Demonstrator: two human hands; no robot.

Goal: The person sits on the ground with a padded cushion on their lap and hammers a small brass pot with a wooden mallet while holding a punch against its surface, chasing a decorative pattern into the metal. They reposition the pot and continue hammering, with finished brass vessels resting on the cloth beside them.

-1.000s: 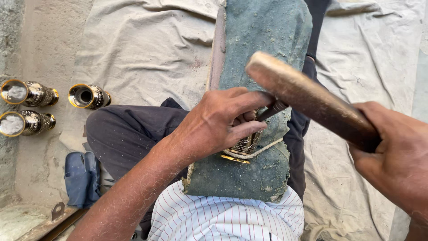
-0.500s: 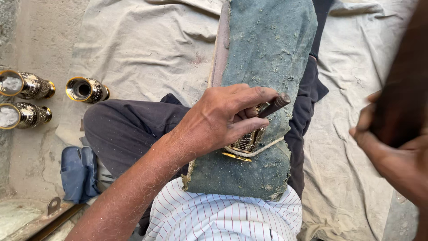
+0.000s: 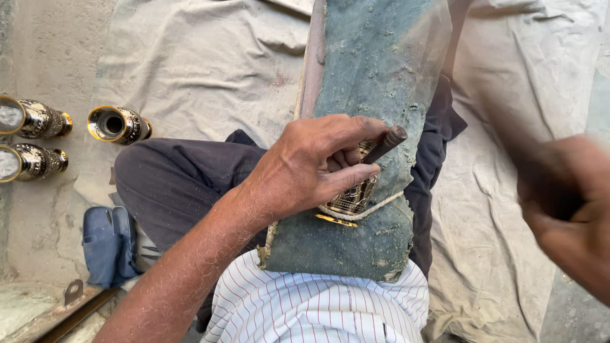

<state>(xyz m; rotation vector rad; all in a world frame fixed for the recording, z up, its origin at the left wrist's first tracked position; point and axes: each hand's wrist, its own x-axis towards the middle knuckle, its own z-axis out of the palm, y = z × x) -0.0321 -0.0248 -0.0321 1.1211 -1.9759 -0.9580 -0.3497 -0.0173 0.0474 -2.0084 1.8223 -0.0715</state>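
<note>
Fingers of the left hand (image 3: pixel 311 168) pinch a punch (image 3: pixel 384 144), half hiding brasswork (image 3: pixel 354 198); right hand (image 3: pixel 565 209) blurred, grip unreadable.

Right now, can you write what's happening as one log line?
left hand: holds punch on brass piece | right hand: blurred | block: on lap

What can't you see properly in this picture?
- Right hand, head view: motion-blurred and cut by the right edge; what it grips cannot be told.
- Brass piece: mostly covered by the left hand.
- Tip of the dark punch: hidden behind the fingers.
- Two brass vases: cut off by the left edge.
- Metal bar, bottom left: cropped by the frame.
</note>
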